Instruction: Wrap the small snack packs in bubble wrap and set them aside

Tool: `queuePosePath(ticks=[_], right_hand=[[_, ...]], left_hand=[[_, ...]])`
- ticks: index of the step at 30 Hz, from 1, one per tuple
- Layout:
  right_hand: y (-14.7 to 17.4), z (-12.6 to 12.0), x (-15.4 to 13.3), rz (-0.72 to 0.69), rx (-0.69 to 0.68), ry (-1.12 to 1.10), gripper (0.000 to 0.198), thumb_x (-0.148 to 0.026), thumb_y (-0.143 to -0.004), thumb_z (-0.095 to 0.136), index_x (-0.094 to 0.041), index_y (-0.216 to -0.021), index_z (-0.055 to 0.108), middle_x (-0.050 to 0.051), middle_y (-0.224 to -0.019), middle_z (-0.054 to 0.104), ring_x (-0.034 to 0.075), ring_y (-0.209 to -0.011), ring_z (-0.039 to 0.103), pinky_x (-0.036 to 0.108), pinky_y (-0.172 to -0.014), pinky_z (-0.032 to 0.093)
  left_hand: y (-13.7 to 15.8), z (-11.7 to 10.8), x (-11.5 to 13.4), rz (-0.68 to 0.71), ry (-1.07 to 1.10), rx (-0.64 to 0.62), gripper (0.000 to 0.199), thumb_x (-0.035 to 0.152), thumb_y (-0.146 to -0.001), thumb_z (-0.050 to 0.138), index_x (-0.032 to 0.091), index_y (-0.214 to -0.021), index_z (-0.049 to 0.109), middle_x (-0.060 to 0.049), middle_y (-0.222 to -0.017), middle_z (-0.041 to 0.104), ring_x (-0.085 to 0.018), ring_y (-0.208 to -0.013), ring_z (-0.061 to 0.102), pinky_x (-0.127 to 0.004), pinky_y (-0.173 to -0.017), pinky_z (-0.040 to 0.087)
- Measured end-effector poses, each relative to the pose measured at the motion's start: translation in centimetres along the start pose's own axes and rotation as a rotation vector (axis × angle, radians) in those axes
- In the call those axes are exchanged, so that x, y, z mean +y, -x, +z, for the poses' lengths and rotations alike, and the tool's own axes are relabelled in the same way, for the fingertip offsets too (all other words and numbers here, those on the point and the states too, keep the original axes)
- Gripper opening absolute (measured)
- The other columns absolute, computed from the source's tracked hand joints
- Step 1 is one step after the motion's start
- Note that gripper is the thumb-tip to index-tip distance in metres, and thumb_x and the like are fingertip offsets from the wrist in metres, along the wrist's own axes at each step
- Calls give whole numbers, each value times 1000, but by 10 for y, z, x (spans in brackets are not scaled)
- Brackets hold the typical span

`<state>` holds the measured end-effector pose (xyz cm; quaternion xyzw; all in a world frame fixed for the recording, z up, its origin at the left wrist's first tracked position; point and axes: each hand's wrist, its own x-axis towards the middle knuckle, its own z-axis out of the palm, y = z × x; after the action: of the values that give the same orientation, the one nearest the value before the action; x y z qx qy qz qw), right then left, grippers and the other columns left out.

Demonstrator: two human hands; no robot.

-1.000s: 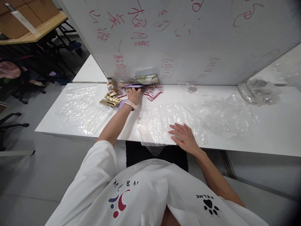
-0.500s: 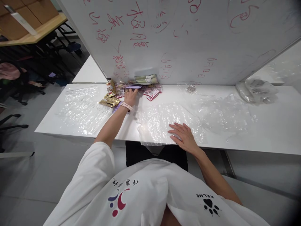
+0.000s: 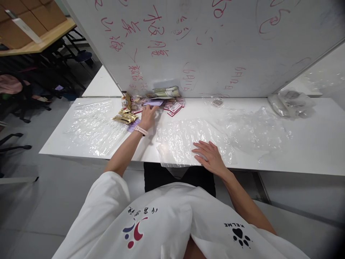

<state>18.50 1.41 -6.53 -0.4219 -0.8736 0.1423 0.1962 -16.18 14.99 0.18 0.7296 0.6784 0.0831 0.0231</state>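
My left hand, with a pale pink watch band on its wrist, reaches into a pile of small packets against the whiteboard. Its fingers are closed at the near edge of a purple packet; the fingertips are partly hidden. Gold packets lie to the left of this hand, and another purple packet is beside the wrist. A green packet rests on top at the back. Red-and-white packets are to the right. My right hand lies open, fingers spread, on a clear plastic bag.
More clear plastic bags cover the white table at left and right. A small packet in clear wrap and a bundled plastic bag sit near the whiteboard, which stands along the back.
My left hand has drawn back slightly toward me, and the purple packet at its fingers shows more and sits a little nearer. The right hand stays in place on the bag.
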Motion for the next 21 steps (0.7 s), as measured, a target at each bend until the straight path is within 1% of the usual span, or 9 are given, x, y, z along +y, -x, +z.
queuePosePath(ticks=[3,5,7,9,11,13,16,18,21], right_hand=[[0,0,0,4,-1,-4,29,-38,-101,44,-32,-119,66,-2,-143,57,25,-141,43,53,-117,27],[0,0,-1,12,-2,-3,29,-38,-101,44,-32,-119,66,-1,-144,57,25,-141,42,53,-118,27],[-1,1,-1,14,1,-3,29,-39,-100,45,-32,-120,65,-1,-143,57,26,-141,42,54,-119,26],[-1,1,-1,17,25,-22,29,-39,-100,46,-31,-120,65,1,-140,59,25,-139,44,53,-119,26],[-1,2,0,31,83,-77,28,-36,-99,45,-29,-118,65,3,-133,64,24,-134,50,51,-118,30],[0,2,1,73,172,-154,26,-33,-99,44,-27,-112,66,6,-125,67,23,-126,57,47,-113,38],[1,1,1,140,267,-225,25,-33,-98,45,-25,-111,65,9,-122,67,24,-119,61,43,-103,47],[1,0,1,147,243,-206,32,-33,-97,45,-26,-123,61,9,-132,63,25,-124,57,44,-103,46],[-2,-4,1,121,142,-131,44,-31,-97,41,-29,-140,53,5,-147,52,27,-129,52,47,-104,42]], left_hand=[[30,-9,42,176,103,121,65,-4,-83,37,25,-140,46,-15,-131,51,-29,-114,51,-48,-92,45],[56,-5,78,327,173,146,65,-4,-86,32,27,-142,42,-13,-137,51,-27,-114,53,-48,-91,47],[82,9,111,475,206,113,61,-3,-89,32,28,-140,45,-13,-139,51,-26,-115,55,-47,-93,48],[103,27,132,596,209,32,53,4,-93,37,27,-139,46,-15,-139,53,-27,-117,57,-47,-93,49],[116,41,139,659,189,-29,53,9,-94,42,27,-145,41,-16,-147,48,-30,-131,51,-51,-102,45],[123,48,136,699,161,-58,60,18,-95,48,28,-152,32,-15,-159,35,-33,-147,33,-58,-113,34],[132,48,127,780,113,-71,66,25,-96,50,33,-156,25,-5,-166,21,-33,-155,12,-65,-121,16],[138,49,123,836,78,-80,67,16,-96,44,35,-157,23,0,-166,22,-29,-156,9,-65,-123,10],[147,54,119,831,48,-83,74,4,-92,38,31,-158,20,1,-165,23,-25,-156,7,-63,-124,11]])
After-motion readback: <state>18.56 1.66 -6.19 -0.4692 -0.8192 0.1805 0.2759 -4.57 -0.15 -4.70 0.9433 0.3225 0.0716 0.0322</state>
